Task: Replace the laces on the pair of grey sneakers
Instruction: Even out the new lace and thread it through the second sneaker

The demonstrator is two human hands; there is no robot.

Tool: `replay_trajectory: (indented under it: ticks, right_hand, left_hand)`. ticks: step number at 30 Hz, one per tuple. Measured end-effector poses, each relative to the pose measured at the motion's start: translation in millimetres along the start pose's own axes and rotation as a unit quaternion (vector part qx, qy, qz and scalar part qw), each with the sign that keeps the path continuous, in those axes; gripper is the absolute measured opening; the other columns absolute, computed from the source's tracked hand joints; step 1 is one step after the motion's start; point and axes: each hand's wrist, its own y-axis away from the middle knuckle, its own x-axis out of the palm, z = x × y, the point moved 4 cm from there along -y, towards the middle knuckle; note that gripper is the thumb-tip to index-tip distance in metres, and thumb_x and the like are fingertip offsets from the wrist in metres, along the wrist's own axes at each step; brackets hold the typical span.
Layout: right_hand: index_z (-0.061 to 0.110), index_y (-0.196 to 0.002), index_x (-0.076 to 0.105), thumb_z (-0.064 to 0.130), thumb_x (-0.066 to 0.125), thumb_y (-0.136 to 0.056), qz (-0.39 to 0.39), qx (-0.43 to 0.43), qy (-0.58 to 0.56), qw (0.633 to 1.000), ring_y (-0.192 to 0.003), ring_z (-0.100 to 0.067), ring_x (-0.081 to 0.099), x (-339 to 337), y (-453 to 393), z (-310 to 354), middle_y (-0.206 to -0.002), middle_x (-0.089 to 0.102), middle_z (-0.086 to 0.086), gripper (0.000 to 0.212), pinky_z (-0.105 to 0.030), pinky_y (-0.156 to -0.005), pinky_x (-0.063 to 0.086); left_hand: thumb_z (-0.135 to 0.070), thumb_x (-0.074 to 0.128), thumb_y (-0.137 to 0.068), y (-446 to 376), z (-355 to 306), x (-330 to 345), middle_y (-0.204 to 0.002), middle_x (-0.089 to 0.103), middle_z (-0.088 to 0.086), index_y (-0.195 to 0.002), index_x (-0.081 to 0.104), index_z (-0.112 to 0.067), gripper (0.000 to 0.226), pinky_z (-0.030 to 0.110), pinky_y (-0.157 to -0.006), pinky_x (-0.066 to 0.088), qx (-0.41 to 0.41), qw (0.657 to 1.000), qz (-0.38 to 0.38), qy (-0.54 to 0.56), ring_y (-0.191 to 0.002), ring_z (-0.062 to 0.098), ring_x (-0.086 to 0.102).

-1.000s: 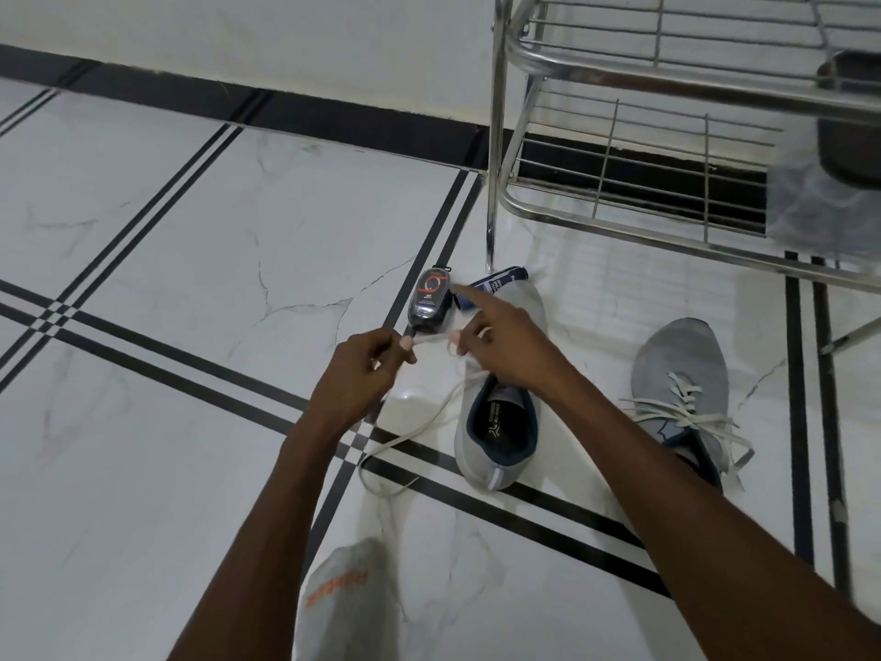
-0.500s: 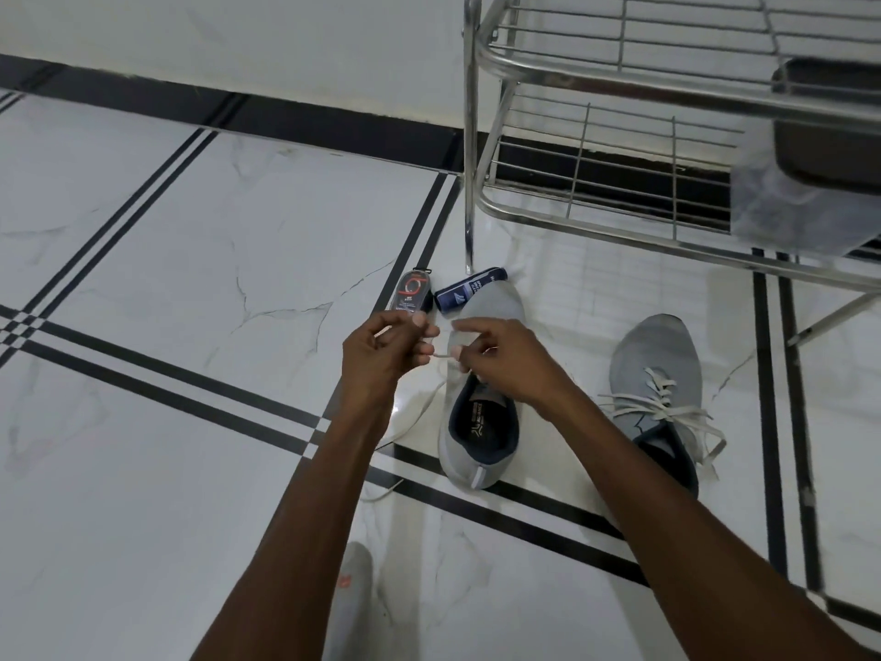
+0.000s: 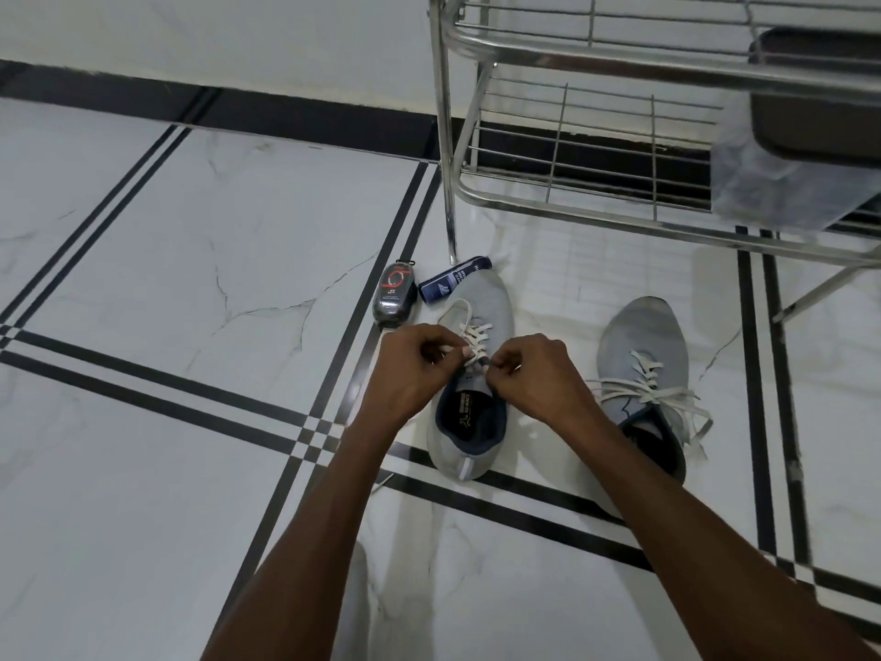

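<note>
A grey sneaker [image 3: 486, 302] with a dark blue lining stands on the floor, toe pointing away from me. A white lace [image 3: 476, 333] criss-crosses its upper eyelets. My left hand [image 3: 410, 374] pinches the lace at the sneaker's left side. My right hand [image 3: 538, 374] pinches the lace's end at an eyelet on the right side. Both hands nearly touch above the tongue. The second grey sneaker [image 3: 641, 345] sits to the right, its white lace [image 3: 653, 391] threaded with loose ends hanging out.
A steel wire shoe rack [image 3: 572, 193] stands behind the sneakers, with a dark shoe [image 3: 820, 93] on its upper shelf. A black shoe-polish sponge pack [image 3: 393, 295] and a dark blue tube [image 3: 453, 281] lie by the rack's leg. The white marble floor has black stripes.
Both hands have come down from in front of the sneaker's toe onto its eyelets. The lace now shows crossed over the sneaker's upper. The loose loop on the floor at left is gone.
</note>
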Motion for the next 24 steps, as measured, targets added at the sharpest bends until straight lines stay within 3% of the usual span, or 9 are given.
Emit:
replay_trajectory:
  ticks: [4,9,14,24]
  right_hand:
    - [0.015,-0.088,0.082,0.022,0.075,-0.087,0.048,0.06,-0.125,0.989,-0.075,-0.018,0.073,-5,-1,-9,-0.078,0.077,-0.004,0.011,-0.038,-0.077,0.062]
    - [0.001,-0.098,0.078,0.009,0.072,-0.09,0.102,0.148,-0.287,0.941,-0.083,-0.024,0.072,-5,-1,-16,-0.094,0.076,-0.02,0.012,-0.035,-0.078,0.063]
    - [0.0,-0.099,0.077,0.009,0.075,-0.088,0.117,0.162,-0.32,0.926,-0.08,-0.02,0.072,-4,-2,-20,-0.094,0.076,-0.019,0.014,-0.035,-0.081,0.063]
    - [0.004,-0.097,0.079,0.017,0.081,-0.083,0.139,0.161,-0.353,0.911,-0.081,-0.019,0.074,-2,-4,-23,-0.094,0.078,-0.015,0.019,-0.032,-0.078,0.062]
  left_hand:
    - [-0.023,0.082,-0.082,4,-1,6,-0.091,0.069,-0.008,-0.091,0.08,-0.02,0.009,0.013,-0.064,0.044,0.04,0.997,0.022,-0.06,-0.071,0.007,0.061]
    - [-0.021,0.081,-0.079,6,-1,18,-0.1,0.056,-0.005,-0.091,0.08,-0.02,0.011,0.012,-0.064,0.038,0.048,0.992,0.033,-0.109,-0.071,0.001,0.051]
    - [-0.024,0.08,-0.081,8,-1,25,-0.104,0.051,-0.006,-0.093,0.079,-0.018,0.014,0.007,-0.067,0.034,0.037,0.991,0.008,-0.128,-0.083,0.008,0.052]
    - [-0.027,0.079,-0.083,17,5,29,-0.103,0.05,-0.006,-0.091,0.079,-0.021,0.01,0.005,-0.067,0.039,0.02,0.995,-0.044,-0.089,-0.091,-0.001,0.053]
